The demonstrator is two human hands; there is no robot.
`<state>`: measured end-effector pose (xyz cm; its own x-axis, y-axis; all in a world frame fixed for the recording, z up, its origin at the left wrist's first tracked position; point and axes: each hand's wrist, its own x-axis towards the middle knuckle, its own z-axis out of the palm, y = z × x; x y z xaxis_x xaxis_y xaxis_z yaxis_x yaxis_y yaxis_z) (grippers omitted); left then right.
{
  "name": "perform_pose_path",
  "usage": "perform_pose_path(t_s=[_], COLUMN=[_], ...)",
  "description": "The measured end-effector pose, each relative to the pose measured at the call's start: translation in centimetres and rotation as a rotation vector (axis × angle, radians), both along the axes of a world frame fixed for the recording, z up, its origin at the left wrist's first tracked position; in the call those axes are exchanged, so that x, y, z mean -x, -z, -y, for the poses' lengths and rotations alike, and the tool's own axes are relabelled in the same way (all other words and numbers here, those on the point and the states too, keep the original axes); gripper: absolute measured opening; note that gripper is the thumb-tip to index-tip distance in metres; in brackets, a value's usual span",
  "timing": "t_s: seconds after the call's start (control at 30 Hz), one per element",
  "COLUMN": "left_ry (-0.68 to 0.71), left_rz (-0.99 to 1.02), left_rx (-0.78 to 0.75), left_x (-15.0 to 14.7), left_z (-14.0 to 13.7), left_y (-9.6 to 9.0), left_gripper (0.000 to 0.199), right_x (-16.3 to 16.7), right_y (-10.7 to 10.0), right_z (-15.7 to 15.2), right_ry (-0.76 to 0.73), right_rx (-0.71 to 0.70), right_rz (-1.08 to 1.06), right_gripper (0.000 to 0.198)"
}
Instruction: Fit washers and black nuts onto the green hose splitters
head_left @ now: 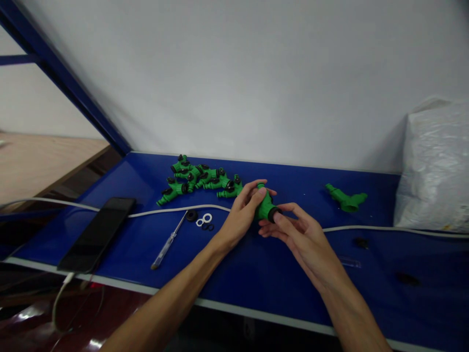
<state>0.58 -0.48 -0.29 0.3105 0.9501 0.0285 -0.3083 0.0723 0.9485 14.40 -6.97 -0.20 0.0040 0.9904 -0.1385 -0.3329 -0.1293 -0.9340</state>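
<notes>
Just above the blue tabletop, my left hand (246,209) is closed around a green Y-shaped hose connector (264,209) with a black ring on its near end. The fingers of my right hand (298,229) press on that black ring, with the thumb at the opening. Left of my hands lie several green hose connectors (216,180) with black valve knobs, grouped together. A bare green Y-shaped piece (347,199) rests to the right, without black parts. White ring washers (207,218) and small black rings (208,227) lie left of my left forearm, beside a larger black ring (191,215).
A clear-handled screwdriver (169,243) and a black phone (98,234) lie on the left. A white cable (366,228) crosses the table (234,274). A filled plastic bag (434,168) stands at the right, with small dark parts (361,242) nearer. A pale wall (256,88) closes the back.
</notes>
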Motion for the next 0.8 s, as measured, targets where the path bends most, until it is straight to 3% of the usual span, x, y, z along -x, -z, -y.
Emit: perform_pose_path(t_s=[0.47,0.67,0.8], left_ry=[-0.037,-0.008,-0.067], left_rz=[0.07,0.144,0.114], left_rx=[-0.138,-0.164,-0.086], left_x=[-0.16,0.06,0.36], left_z=[0.34,0.08,-0.42], left_y=[0.21,-0.17,-0.35], left_gripper=[0.036,0.033,0.033], right_x=[-0.11,-0.01,-0.05], right_y=[0.03,-0.15,-0.27], right_z=[0.12,-0.13,-0.03], right_ry=[-0.034,0.073,0.178], right_rx=[0.008,-0.022,-0.122], right_rz=[-0.183,-0.175,-0.015], right_gripper=[0.028,0.028,0.032])
